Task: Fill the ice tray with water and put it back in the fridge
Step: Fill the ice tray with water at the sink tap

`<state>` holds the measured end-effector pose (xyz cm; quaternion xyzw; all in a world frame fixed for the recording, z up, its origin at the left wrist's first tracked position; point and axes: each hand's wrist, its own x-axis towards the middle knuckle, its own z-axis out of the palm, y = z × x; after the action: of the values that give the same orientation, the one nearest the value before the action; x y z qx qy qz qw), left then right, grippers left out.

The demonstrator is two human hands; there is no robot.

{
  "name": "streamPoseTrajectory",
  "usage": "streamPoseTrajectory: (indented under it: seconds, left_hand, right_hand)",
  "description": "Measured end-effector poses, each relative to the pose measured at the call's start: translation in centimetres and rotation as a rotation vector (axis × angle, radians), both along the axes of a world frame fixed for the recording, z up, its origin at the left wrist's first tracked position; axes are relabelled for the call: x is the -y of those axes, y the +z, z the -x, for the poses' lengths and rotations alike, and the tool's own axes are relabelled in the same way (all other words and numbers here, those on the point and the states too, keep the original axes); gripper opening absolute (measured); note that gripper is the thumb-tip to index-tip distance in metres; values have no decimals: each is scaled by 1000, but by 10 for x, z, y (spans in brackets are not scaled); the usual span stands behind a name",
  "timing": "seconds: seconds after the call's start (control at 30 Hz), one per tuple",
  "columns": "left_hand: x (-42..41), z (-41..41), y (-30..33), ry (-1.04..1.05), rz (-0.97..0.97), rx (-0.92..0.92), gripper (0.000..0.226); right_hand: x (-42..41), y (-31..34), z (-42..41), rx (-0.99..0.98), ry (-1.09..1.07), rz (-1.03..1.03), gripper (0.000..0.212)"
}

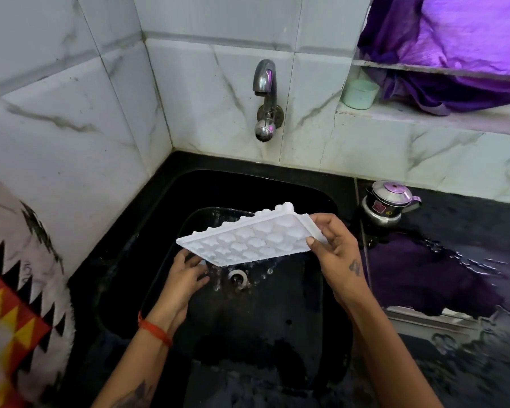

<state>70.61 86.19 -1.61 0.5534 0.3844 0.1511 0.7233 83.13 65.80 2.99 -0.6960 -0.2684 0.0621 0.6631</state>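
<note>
The white plastic ice tray (249, 241) with its rows of rounded cups hangs tilted over the black sink basin (186, 195) at the centre of the frame, its left end dipped low. The right hand (334, 248) pinches the tray's right end, thumb on top and fingers underneath. The left hand (186, 273) sits under the lower left corner with fingers spread and relaxed, and whether it touches the tray cannot be told. Droplets speckle the basin round the metal drain ring (237, 278).

The chrome wall tap (265, 92), up at top centre, shows no stream. By the look of it the tray sits in front of and below the spout, so the step in hand calls for levelling it, bringing it under the spout and running a gentle flow so every cup fills without spilling. Both hands on the ends would keep it flat.

On the wet black worktop (442, 290) at right stands a small steel lidded pot (390, 203); it carries a sticker, too small to read.
</note>
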Motion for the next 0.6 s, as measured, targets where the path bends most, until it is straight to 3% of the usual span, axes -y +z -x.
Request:
streamPoseTrajectory:
  seconds: [0.23,0.43,0.6]
  left_hand:
    - [12,1,-8,51,-6,22,43]
    - [15,-1,-15,88,-7,6,43]
    - [21,0,-19,115,-9,11,50]
  right_hand:
    - [3,-8,-2,47,64,-52,46]
    - [4,-19,-5,12,101,-97,30]
    - [3,-24,-6,-4,113,-140,39]
